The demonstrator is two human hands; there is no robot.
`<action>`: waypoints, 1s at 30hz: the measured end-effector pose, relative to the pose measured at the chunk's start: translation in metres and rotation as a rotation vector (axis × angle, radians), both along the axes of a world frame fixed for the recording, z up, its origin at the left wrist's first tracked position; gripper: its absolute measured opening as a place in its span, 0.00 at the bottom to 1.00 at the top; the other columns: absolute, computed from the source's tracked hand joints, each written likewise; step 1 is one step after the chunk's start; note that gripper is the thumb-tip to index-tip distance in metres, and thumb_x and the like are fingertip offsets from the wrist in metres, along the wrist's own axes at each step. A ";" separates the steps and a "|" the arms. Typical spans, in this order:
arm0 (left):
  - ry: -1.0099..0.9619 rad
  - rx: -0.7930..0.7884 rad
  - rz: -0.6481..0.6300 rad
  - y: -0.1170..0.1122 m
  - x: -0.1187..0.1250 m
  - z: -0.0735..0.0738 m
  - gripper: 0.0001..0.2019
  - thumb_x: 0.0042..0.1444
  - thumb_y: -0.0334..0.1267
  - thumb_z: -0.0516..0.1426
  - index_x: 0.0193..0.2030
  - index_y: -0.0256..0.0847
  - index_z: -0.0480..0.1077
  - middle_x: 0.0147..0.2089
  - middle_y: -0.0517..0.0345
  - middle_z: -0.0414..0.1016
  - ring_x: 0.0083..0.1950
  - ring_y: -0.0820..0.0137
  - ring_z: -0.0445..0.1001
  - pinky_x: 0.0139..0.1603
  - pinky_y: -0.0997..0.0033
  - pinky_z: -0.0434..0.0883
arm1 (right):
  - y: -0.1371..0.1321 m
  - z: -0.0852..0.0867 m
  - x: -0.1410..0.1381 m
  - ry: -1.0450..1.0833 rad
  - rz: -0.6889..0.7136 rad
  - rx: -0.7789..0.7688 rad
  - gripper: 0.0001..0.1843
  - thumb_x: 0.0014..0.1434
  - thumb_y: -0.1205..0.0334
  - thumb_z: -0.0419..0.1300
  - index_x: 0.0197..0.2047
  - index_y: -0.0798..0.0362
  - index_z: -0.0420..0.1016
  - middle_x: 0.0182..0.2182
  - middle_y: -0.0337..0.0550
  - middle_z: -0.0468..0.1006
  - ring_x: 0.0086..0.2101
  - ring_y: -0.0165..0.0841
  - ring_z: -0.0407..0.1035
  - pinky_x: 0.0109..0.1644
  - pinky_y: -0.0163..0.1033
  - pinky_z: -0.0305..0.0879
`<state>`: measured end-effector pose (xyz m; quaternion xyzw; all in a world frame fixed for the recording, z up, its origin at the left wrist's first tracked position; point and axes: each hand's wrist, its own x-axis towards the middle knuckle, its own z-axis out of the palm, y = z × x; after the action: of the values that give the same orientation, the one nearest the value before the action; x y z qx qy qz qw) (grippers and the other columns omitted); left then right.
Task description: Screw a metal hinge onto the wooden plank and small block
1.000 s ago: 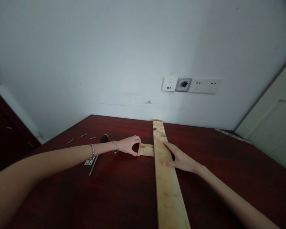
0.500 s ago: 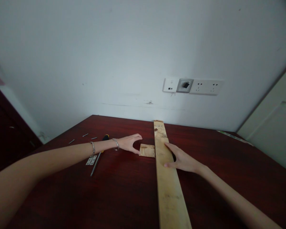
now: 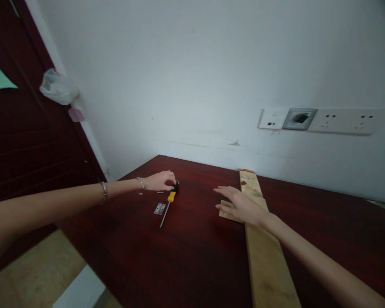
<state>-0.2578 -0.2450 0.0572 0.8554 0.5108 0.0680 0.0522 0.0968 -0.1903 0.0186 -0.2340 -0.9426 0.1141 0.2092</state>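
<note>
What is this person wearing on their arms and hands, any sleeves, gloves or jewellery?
Both arms are bare, with no sleeves or gloves in view. The left hand has a thin silver bangle at the wrist, and a second silver bangle sits further up that forearm. The right hand and its arm show no jewellery.

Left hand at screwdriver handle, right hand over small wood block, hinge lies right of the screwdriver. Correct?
No: head view shows the small silver hinge left of the yellow-and-black screwdriver. Left hand at its handle and right hand over the small pale wood block are correct.
</note>
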 end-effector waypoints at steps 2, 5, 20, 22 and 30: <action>0.034 -0.075 -0.004 -0.023 -0.014 -0.006 0.12 0.55 0.42 0.58 0.43 0.38 0.74 0.45 0.51 0.73 0.48 0.64 0.69 0.53 0.66 0.64 | -0.003 -0.002 -0.016 -0.013 0.048 0.015 0.27 0.59 0.50 0.56 0.59 0.53 0.69 0.57 0.54 0.71 0.58 0.46 0.64 0.63 0.56 0.59; 0.045 -0.145 0.027 -0.050 -0.029 -0.017 0.16 0.51 0.45 0.61 0.45 0.39 0.74 0.47 0.50 0.73 0.50 0.63 0.70 0.54 0.66 0.64 | -0.008 -0.004 -0.034 -0.003 0.106 0.029 0.25 0.60 0.51 0.56 0.57 0.51 0.70 0.55 0.52 0.73 0.57 0.46 0.65 0.64 0.57 0.57; 0.077 -0.157 0.023 -0.065 -0.026 -0.044 0.23 0.50 0.51 0.63 0.48 0.38 0.72 0.49 0.46 0.71 0.55 0.58 0.67 0.53 0.65 0.64 | -0.016 -0.011 -0.038 -0.001 0.166 0.026 0.22 0.60 0.53 0.55 0.55 0.50 0.72 0.52 0.50 0.76 0.53 0.44 0.70 0.64 0.59 0.56; 0.052 -0.160 0.009 -0.063 -0.026 -0.044 0.22 0.50 0.52 0.62 0.46 0.39 0.73 0.47 0.48 0.71 0.51 0.60 0.69 0.51 0.67 0.65 | -0.016 -0.011 -0.034 -0.007 0.155 0.023 0.21 0.61 0.54 0.55 0.55 0.50 0.72 0.51 0.50 0.77 0.53 0.44 0.70 0.64 0.59 0.56; 0.036 -0.165 -0.028 -0.059 -0.024 -0.039 0.17 0.50 0.50 0.63 0.42 0.42 0.76 0.42 0.52 0.72 0.45 0.63 0.70 0.45 0.70 0.65 | -0.018 -0.009 -0.020 -0.045 0.086 0.019 0.21 0.61 0.54 0.54 0.55 0.52 0.72 0.51 0.51 0.77 0.51 0.44 0.71 0.62 0.58 0.60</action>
<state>-0.2819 -0.3040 0.0187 0.8562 0.5037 0.0096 0.1144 0.0763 -0.2079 0.0095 -0.1939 -0.9573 0.1088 0.1848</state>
